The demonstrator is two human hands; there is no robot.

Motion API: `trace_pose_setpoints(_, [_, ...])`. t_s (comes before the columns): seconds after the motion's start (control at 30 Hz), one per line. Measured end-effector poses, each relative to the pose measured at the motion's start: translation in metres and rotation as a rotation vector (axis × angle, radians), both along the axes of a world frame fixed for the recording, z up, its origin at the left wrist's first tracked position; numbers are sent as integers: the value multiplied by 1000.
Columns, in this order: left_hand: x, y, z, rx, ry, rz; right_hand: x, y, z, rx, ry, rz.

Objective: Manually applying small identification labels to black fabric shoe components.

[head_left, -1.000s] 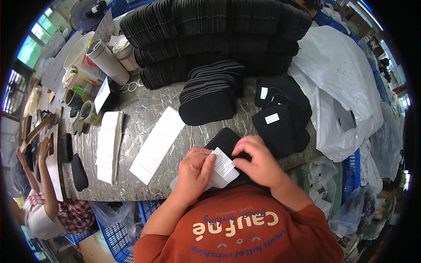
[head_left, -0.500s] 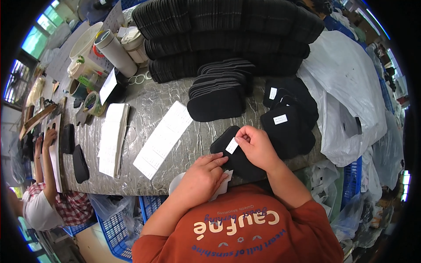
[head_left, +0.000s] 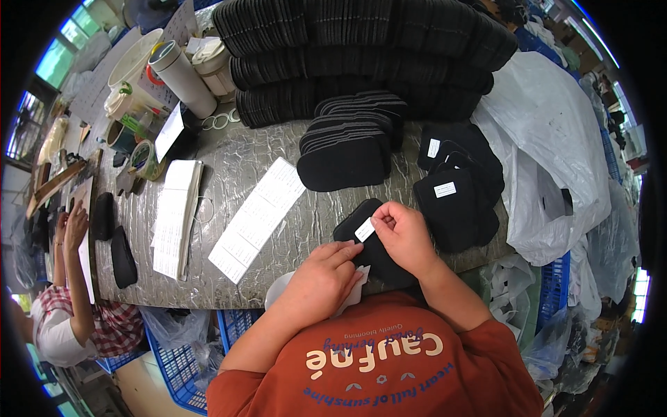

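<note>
A black insole-shaped fabric pad [head_left: 349,214] lies at the near table edge, partly covered by my hands. On it is a small white label [head_left: 365,230]. My right hand [head_left: 406,240] pinches the label's right end between thumb and forefinger. My left hand [head_left: 324,275] rests its forefinger on the pad beside the label's lower end, its other fingers curled round a strip of white paper [head_left: 356,288] that sticks out below. To the right lie several black pads [head_left: 448,215], some bearing white labels. A fanned stack of black pads [head_left: 344,170] sits beyond my hands.
Long rows of stacked black pads [head_left: 361,69] line the back. Left of me are printed label sheets [head_left: 257,219] and a paper bundle [head_left: 175,222]. A white tumbler [head_left: 184,80] and tape roll [head_left: 146,161] stand farther left. White plastic [head_left: 549,132] covers the right; another person's hand [head_left: 76,226] works far left.
My right hand and the label have shifted very slightly left, nearer my left forefinger. The other person's hands have moved a little. The rest stays in place.
</note>
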State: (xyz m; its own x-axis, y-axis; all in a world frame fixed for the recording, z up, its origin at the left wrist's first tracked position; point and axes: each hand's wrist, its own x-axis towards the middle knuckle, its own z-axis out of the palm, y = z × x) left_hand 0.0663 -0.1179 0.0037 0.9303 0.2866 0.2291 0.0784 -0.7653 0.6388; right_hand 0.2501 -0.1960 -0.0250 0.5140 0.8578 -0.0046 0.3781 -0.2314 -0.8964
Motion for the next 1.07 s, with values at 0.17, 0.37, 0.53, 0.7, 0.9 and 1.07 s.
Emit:
trace_pose_setpoints(0.17, [5, 0, -1, 54, 37, -23, 2, -2, -3, 25, -2, -3])
trace_pose_setpoints(0.37, [2, -2, -5, 41, -1, 13, 5, -3, 1, -11, 31, 18])
trace_pose_setpoints(0.53, [0, -2, -4, 10, -27, 27, 5, -3, -3, 48, 210, 13])
trace_pose_setpoints(0.7, [0, -2, -5, 1, -21, 24, 3, -2, -3, 24, 164, -4])
trace_pose_setpoints(0.9, [4, 0, -1, 50, 17, -11, 3, -2, -5, 45, 61, -10])
trace_pose_setpoints(1.07, [6, -1, -4, 146, 79, -36, 2, -3, -3, 41, 53, -3])
